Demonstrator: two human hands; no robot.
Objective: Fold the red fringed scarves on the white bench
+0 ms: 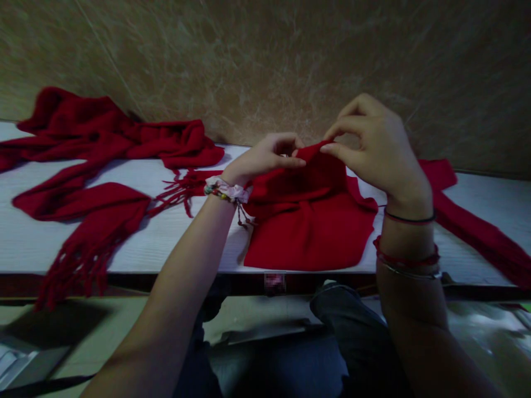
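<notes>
A red scarf [311,232] lies bunched on the white table in front of me, its near part spread flat to the front edge. My left hand [276,153] pinches the scarf's raised upper edge between thumb and fingers. Just to the right, my right hand [367,143] grips the same edge between thumb and forefinger, wrist arched above the cloth. Between the two hands the fabric is lifted off the table. Red fringe [182,188] pokes out to the left, beneath and beside my left wrist.
Along the left lie a crumpled red cloth [103,127] and a fringed red scarf end [99,215] hanging over the front edge. Folded red strips [477,221] lie at the right. A marbled wall [249,66] rises behind the white table [33,243].
</notes>
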